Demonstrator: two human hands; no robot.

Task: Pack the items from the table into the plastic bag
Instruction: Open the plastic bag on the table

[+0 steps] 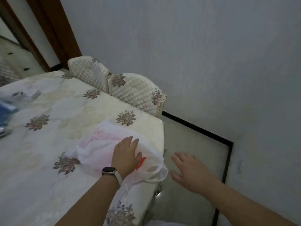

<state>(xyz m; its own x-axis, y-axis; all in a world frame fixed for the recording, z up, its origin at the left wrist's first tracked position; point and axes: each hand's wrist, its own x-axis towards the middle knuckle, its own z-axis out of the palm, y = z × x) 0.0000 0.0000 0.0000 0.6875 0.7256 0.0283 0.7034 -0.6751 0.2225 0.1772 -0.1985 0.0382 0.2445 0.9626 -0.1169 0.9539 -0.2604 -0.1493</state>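
Pressing the plastic bag [101, 147] flat at the desk [48, 160] corner, the left hand [125, 154] has straight fingers [128, 141]; the right hand [190, 170] hovers open and empty off the edge. Overhanging there, the bag could slide to the floor [195, 144] once released.

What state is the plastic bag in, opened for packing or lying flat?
Lying flat and crumpled, not opened. The plastic bag sprawls at the table corner, the left hand resting flat on it.
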